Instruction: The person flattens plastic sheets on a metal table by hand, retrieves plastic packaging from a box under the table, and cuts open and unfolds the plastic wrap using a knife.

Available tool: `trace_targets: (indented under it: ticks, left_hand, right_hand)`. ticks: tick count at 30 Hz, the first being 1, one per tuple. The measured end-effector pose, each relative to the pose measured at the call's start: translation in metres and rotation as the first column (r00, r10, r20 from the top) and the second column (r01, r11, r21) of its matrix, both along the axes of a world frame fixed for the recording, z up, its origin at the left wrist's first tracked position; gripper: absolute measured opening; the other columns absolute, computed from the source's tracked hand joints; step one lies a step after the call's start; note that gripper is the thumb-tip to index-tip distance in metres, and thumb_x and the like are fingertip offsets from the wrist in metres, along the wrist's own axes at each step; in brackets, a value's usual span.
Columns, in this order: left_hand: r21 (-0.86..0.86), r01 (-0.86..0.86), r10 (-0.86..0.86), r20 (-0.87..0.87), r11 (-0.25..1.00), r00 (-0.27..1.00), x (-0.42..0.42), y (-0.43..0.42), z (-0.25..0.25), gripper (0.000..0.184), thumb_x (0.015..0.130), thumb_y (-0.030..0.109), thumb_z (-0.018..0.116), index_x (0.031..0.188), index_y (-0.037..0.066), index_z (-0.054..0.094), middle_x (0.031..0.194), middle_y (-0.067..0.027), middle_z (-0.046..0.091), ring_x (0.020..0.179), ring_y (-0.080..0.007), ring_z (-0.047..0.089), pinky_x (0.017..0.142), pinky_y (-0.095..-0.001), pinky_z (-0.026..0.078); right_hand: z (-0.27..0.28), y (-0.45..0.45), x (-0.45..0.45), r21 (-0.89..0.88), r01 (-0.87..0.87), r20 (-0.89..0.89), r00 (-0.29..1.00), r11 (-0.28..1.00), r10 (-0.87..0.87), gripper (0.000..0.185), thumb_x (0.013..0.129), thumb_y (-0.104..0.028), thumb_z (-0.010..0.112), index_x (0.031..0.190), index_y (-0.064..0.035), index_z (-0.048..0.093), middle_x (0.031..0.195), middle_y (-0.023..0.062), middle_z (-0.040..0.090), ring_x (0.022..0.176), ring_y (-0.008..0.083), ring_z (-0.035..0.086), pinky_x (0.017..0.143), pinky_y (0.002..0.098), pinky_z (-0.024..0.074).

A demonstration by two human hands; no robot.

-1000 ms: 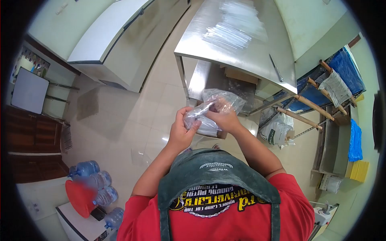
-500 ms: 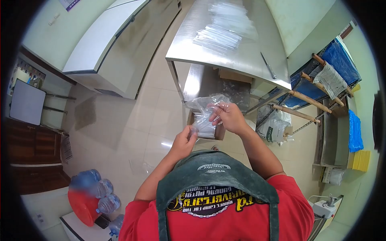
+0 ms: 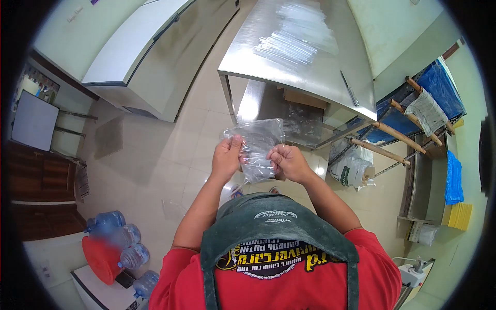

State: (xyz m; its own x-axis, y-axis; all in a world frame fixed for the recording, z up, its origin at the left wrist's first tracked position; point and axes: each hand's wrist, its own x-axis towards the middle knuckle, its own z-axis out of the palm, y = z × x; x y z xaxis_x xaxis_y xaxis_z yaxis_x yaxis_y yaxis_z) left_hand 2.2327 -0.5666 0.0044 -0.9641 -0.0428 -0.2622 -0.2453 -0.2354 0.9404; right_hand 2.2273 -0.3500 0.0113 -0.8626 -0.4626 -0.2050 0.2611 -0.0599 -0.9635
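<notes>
A clear plastic bag (image 3: 256, 135) is stretched flat between my two hands, in front of my apron. My left hand (image 3: 227, 159) grips its left side, thumb on top. On the right side, the curled fingers of my right hand (image 3: 289, 163) pinch the plastic. Beneath the bag, a box is mostly hidden. Ahead, a pile of clear plastic sleeves (image 3: 289, 46) lies on the steel table (image 3: 248, 62).
A knife (image 3: 350, 89) lies near the table's right edge. To the right are a rack with wooden poles (image 3: 398, 137) and a white sack (image 3: 351, 168). Water bottles (image 3: 135, 256) and a red stool (image 3: 105, 261) are at the lower left. A white cabinet (image 3: 150, 67) stands at the upper left.
The crumpled bag has been spread out flatter between my hands and now covers most of the box. My left hand has risen and moved left; my right hand has lowered slightly.
</notes>
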Motion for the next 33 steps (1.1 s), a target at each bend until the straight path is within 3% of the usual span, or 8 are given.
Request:
trace_targets:
  ticks: [3, 8, 11, 16, 21, 24, 30, 33]
  left_hand:
    - [-0.074, 0.055, -0.055, -0.004, 0.996, 0.998, -0.008, -0.006, 0.01, 0.04, 0.1, 0.041, 0.051, 0.085, 0.005, 0.06, 0.065, 0.0031, 0.051, 0.053, -0.0053, 0.044, 0.051, -0.0223, 0.04]
    - [0.434, 0.371, -0.398, -0.032, 0.821, 0.917, -0.017, -0.019, 0.026, 0.031, 0.097, 0.034, 0.06, 0.105, 0.005, 0.064, 0.078, 0.0043, 0.053, 0.067, -0.0054, 0.05, 0.058, -0.0206, 0.043]
    - [0.147, 0.68, -0.678, -0.075, 0.718, 0.731, -0.011, -0.015, 0.025, 0.034, 0.09, 0.022, 0.069, 0.118, 0.005, 0.062, 0.09, 0.0029, 0.058, 0.08, -0.0074, 0.055, 0.07, -0.0216, 0.047]
    - [0.043, 0.706, -0.692, -0.161, 0.707, 0.703, -0.003, 0.0, 0.021, 0.044, 0.078, 0.024, 0.079, 0.114, 0.003, 0.062, 0.106, -0.003, 0.063, 0.093, -0.0107, 0.056, 0.084, -0.0287, 0.044]
    - [0.384, 0.696, -0.539, -0.445, 0.607, 0.715, -0.005, -0.002, 0.004, 0.026, 0.084, 0.019, 0.074, 0.102, 0.005, 0.06, 0.108, -0.0052, 0.058, 0.097, -0.0161, 0.056, 0.091, -0.0352, 0.046]
    - [0.505, 0.575, -0.512, -0.274, 0.644, 0.814, 0.003, 0.0, 0.014, 0.025, 0.088, 0.02, 0.071, 0.102, 0.005, 0.057, 0.108, -0.0067, 0.057, 0.094, -0.0161, 0.057, 0.089, -0.0353, 0.047]
    - [0.5, 0.414, -0.346, -0.229, 0.76, 0.91, -0.002, 0.011, 0.003, 0.019, 0.095, 0.017, 0.061, 0.112, 0.009, 0.057, 0.107, -0.0041, 0.061, 0.093, -0.0157, 0.06, 0.074, -0.0338, 0.051]
    - [0.33, 0.224, -0.172, -0.178, 0.917, 0.969, 0.0, 0.026, 0.007, 0.024, 0.095, 0.019, 0.063, 0.115, 0.007, 0.056, 0.099, -0.0035, 0.06, 0.087, -0.0094, 0.057, 0.072, -0.0274, 0.051]
  right_hand:
    - [0.003, 0.004, 0.002, 0.066, -0.063, 0.019, 0.998, 0.996, 0.061, 0.019, 0.1, -0.016, 0.053, 0.096, -0.0002, 0.063, 0.07, -0.0007, 0.056, 0.063, 0.0067, 0.052, 0.059, 0.0222, 0.0445]
    - [-0.01, -0.004, -0.005, -0.194, 0.133, -0.035, 0.989, 0.972, -0.143, 0.024, 0.101, -0.021, 0.052, 0.092, -0.0015, 0.063, 0.068, 0.0003, 0.056, 0.064, 0.0079, 0.051, 0.058, 0.0237, 0.0427]
    - [-0.004, -0.011, -0.005, -0.28, 0.235, -0.006, 0.969, 0.931, -0.246, 0.027, 0.102, -0.025, 0.051, 0.091, -0.0025, 0.061, 0.067, 0.0014, 0.055, 0.062, 0.0091, 0.051, 0.058, 0.0249, 0.0433]
    - [0.016, -0.017, -0.008, -0.246, 0.397, 0.052, 0.916, 0.884, -0.397, 0.029, 0.102, -0.029, 0.049, 0.091, -0.0033, 0.058, 0.061, 0.0001, 0.051, 0.05, 0.0084, 0.045, 0.049, 0.0236, 0.0397]
    - [0.024, -0.017, -0.009, -0.233, 0.376, 0.105, 0.927, 0.897, -0.361, 0.028, 0.102, -0.029, 0.049, 0.093, -0.0051, 0.059, 0.057, -0.0047, 0.045, 0.044, 0.0039, 0.036, 0.042, 0.0217, 0.0326]
    - [0.024, -0.017, -0.012, -0.256, 0.358, 0.13, 0.933, 0.898, -0.335, 0.028, 0.103, -0.029, 0.049, 0.093, -0.0049, 0.059, 0.056, -0.0052, 0.043, 0.043, 0.0038, 0.034, 0.041, 0.0218, 0.0315]
    - [0.026, -0.011, -0.008, -0.488, 0.443, 0.37, 0.885, 0.752, -0.282, 0.028, 0.098, -0.031, 0.057, 0.101, -0.0035, 0.061, 0.074, -0.003, 0.054, 0.067, 0.007, 0.052, 0.061, 0.0256, 0.0446]
    - [0.005, -0.017, 0.001, -0.329, 0.12, 0.06, 0.992, 0.937, -0.106, 0.021, 0.095, -0.021, 0.063, 0.103, -0.0014, 0.062, 0.086, 0.0031, 0.063, 0.076, 0.0128, 0.061, 0.075, 0.0279, 0.0502]
